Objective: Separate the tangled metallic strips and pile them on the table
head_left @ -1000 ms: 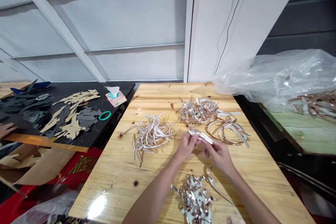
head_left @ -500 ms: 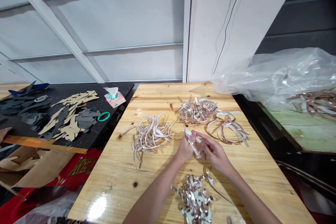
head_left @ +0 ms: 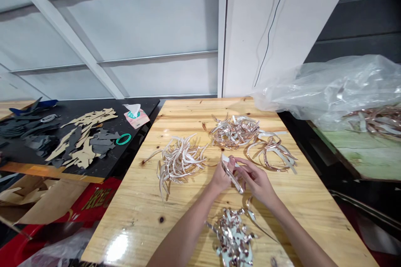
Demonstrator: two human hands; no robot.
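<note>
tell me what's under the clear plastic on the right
Copper-and-white strips show below the near edge of the clear plastic, over a pale green surface. Farther back, the creased, cloudy plastic hides whatever else it covers.

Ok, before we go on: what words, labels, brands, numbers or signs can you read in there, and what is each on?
None reads clearly enough to quote.
Red bag: large gold lettering, too blurred and skewed to read.
Tissue pack: pale marks on a green patch, too small to read.
Held strip: no text visible.
</note>
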